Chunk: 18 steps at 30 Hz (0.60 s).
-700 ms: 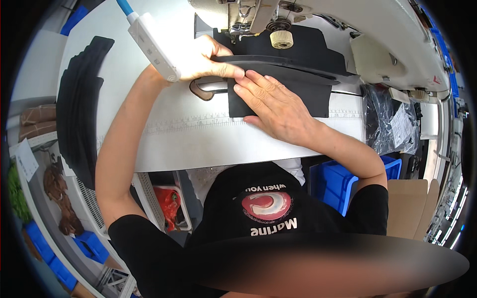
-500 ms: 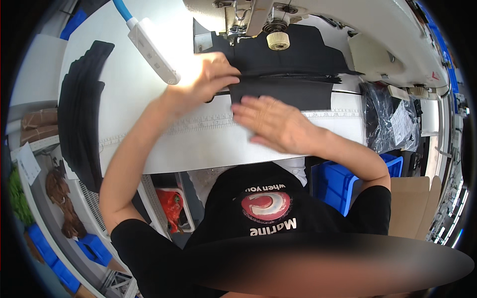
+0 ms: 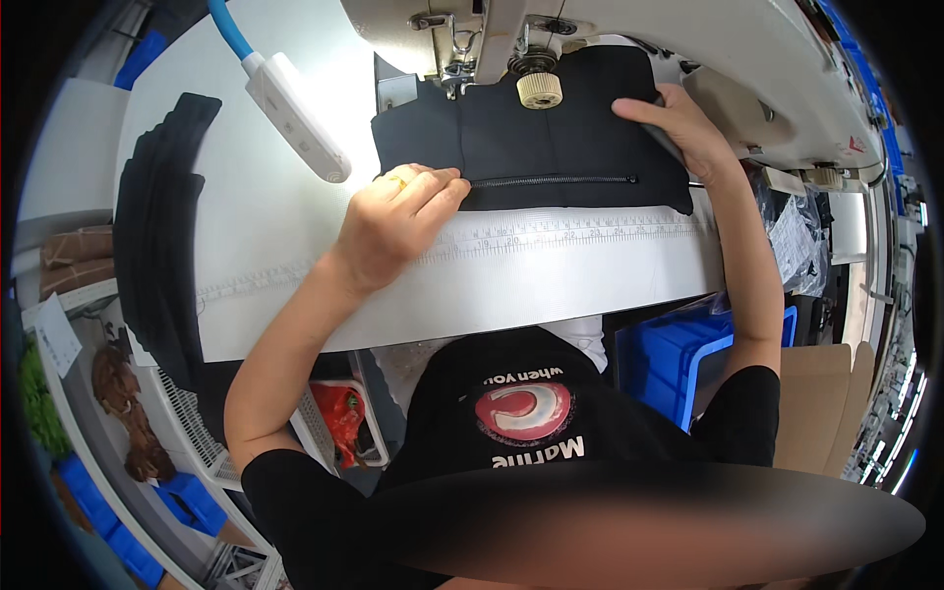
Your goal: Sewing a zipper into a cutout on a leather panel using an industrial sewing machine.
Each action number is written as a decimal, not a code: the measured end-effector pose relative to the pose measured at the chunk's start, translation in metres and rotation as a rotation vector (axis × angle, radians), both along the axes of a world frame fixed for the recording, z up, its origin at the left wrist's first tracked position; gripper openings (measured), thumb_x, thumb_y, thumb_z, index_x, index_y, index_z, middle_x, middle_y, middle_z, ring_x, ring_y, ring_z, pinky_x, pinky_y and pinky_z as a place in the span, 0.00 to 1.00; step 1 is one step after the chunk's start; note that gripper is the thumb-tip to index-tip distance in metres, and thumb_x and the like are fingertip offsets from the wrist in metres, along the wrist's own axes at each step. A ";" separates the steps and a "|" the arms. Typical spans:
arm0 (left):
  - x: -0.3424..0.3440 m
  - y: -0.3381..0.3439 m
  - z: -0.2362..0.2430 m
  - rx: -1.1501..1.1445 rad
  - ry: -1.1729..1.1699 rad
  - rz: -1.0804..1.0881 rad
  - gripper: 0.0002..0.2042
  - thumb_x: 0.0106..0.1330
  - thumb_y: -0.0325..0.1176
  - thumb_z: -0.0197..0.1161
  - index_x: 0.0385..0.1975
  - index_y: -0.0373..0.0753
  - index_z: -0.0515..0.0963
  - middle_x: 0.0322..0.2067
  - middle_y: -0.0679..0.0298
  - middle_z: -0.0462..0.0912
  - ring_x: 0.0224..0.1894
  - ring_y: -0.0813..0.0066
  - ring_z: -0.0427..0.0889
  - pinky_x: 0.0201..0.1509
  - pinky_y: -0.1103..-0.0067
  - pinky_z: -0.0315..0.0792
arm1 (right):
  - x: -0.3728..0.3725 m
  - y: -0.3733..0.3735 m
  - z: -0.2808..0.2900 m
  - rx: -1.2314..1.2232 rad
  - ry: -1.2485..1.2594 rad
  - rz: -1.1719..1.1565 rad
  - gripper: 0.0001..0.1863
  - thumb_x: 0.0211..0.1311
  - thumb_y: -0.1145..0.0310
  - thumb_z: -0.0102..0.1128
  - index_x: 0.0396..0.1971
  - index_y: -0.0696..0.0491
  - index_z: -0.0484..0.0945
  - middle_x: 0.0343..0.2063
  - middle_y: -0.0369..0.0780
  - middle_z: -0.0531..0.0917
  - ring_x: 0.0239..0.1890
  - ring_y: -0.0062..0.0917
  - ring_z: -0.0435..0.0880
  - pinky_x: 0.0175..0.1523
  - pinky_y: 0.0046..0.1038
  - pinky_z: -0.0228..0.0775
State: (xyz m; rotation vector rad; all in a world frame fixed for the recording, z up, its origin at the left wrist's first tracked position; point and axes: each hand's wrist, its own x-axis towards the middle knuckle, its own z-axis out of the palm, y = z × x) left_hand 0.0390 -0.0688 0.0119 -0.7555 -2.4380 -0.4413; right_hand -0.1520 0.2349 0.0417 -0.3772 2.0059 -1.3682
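Observation:
A black fabric piece (image 3: 590,138) lies spread on the white table, its far edge beneath the sewing machine head (image 3: 492,49). Along its near side runs a black zipper (image 3: 556,181). My left hand (image 3: 398,216) is closed, pinching the fabric at the zipper's left end. My right hand (image 3: 693,133) grips the far right edge of the piece, thumb on top and the other fingers mostly hidden under or behind it. A cream ridged knob (image 3: 539,91) on the machine stands over the fabric's far part.
A white lamp (image 3: 295,118) on a blue cable hangs left of the machine. Stacked black fabric strips (image 3: 157,226) drape over the table's left edge. A measuring tape (image 3: 324,267) crosses the tabletop. Plastic-wrapped goods (image 3: 798,241) lie at right, above a blue bin (image 3: 664,364).
My right hand has moved from the near side to the fabric's far right edge. My left hand has come nearer. The lower flap no longer shows, and the zipper now lies flat on top.

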 end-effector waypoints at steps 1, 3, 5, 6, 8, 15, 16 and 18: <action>-0.006 -0.004 0.001 -0.013 0.041 -0.029 0.13 0.46 0.21 0.63 0.35 0.33 0.81 0.36 0.61 0.81 0.32 0.69 0.81 0.40 0.75 0.78 | -0.004 -0.006 -0.002 0.061 0.018 -0.058 0.25 0.58 0.57 0.66 0.46 0.63 0.78 0.39 0.41 0.83 0.39 0.19 0.83 0.45 0.19 0.75; -0.025 -0.015 0.003 -0.026 0.075 -0.065 0.14 0.45 0.21 0.64 0.35 0.33 0.80 0.35 0.62 0.81 0.31 0.70 0.81 0.38 0.76 0.77 | -0.019 -0.019 -0.009 0.089 0.343 -0.041 0.24 0.55 0.60 0.68 0.45 0.64 0.78 0.39 0.43 0.83 0.41 0.22 0.83 0.49 0.20 0.74; -0.049 -0.027 0.005 -0.100 0.153 -0.076 0.13 0.48 0.24 0.65 0.36 0.34 0.81 0.33 0.64 0.79 0.34 0.68 0.79 0.42 0.75 0.76 | -0.042 -0.032 -0.018 0.139 0.298 -0.090 0.24 0.54 0.61 0.68 0.45 0.63 0.78 0.41 0.42 0.84 0.45 0.26 0.82 0.53 0.25 0.71; -0.055 -0.029 0.004 -0.136 0.147 -0.076 0.13 0.48 0.24 0.65 0.36 0.34 0.81 0.33 0.64 0.79 0.34 0.68 0.79 0.42 0.75 0.76 | -0.052 -0.038 -0.022 0.262 0.556 -0.167 0.24 0.54 0.61 0.67 0.46 0.62 0.78 0.41 0.43 0.84 0.46 0.30 0.82 0.54 0.28 0.70; -0.062 -0.030 0.002 -0.193 0.165 -0.044 0.14 0.47 0.25 0.65 0.37 0.34 0.81 0.34 0.64 0.78 0.35 0.67 0.78 0.44 0.76 0.75 | -0.060 -0.048 -0.026 0.373 0.819 -0.238 0.23 0.55 0.61 0.66 0.47 0.61 0.77 0.42 0.44 0.84 0.47 0.34 0.81 0.55 0.31 0.69; -0.058 -0.023 0.000 -0.038 0.078 -0.018 0.15 0.43 0.27 0.68 0.35 0.34 0.80 0.32 0.63 0.80 0.33 0.67 0.80 0.45 0.75 0.76 | 0.058 0.007 0.026 0.365 1.574 0.173 0.19 0.56 0.66 0.64 0.48 0.54 0.78 0.45 0.41 0.83 0.47 0.41 0.80 0.53 0.38 0.69; -0.057 -0.024 0.001 -0.048 0.061 -0.008 0.14 0.42 0.27 0.69 0.32 0.35 0.79 0.32 0.62 0.80 0.34 0.68 0.81 0.46 0.73 0.77 | 0.066 0.034 0.046 0.465 1.833 0.376 0.22 0.54 0.66 0.67 0.50 0.53 0.77 0.47 0.36 0.83 0.47 0.38 0.81 0.52 0.36 0.70; -0.059 -0.024 0.002 -0.056 0.106 -0.015 0.14 0.42 0.27 0.69 0.32 0.36 0.79 0.32 0.63 0.80 0.34 0.69 0.81 0.46 0.73 0.77 | 0.041 0.096 0.095 0.522 1.971 -0.109 0.22 0.58 0.59 0.63 0.50 0.55 0.77 0.48 0.39 0.83 0.46 0.37 0.82 0.50 0.37 0.72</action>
